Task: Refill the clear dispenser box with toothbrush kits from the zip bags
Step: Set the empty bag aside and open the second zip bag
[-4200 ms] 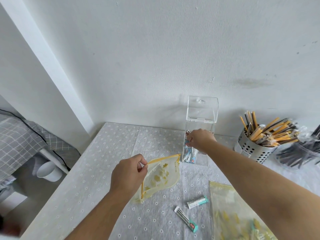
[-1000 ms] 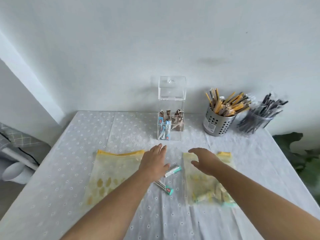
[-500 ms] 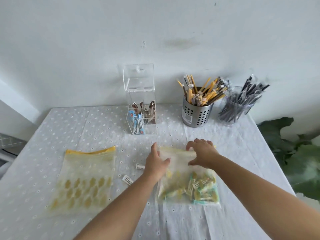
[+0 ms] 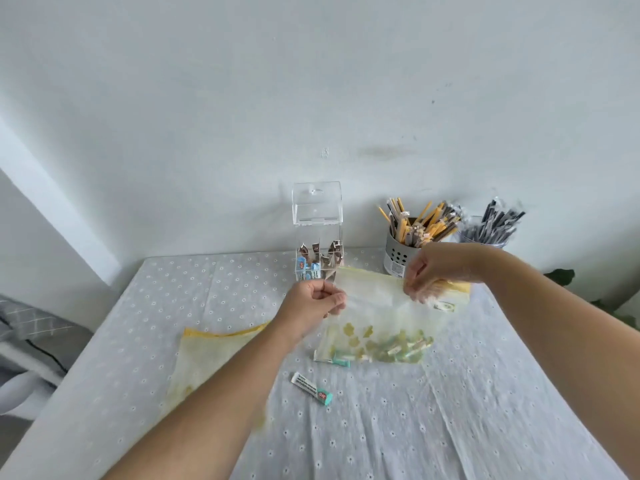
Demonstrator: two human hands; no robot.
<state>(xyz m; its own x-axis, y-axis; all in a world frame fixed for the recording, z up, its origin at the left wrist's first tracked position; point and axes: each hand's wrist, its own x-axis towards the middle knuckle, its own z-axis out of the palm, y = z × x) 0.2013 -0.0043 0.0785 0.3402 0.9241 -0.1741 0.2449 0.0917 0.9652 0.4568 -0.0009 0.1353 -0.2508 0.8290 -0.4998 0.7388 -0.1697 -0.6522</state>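
Dispenser box part filled. Both hands, left and right, fingers pinched on full zip bag mouth; contents remain.

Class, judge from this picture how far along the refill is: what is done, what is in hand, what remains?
Done: the dispenser box stands lid up, some kits in its bottom; one zip bag lies flat, seemingly empty. In hand: left hand and right hand grip the top edge of the second bag, kits at its bottom. Left: those kits and two loose tubes on the table.
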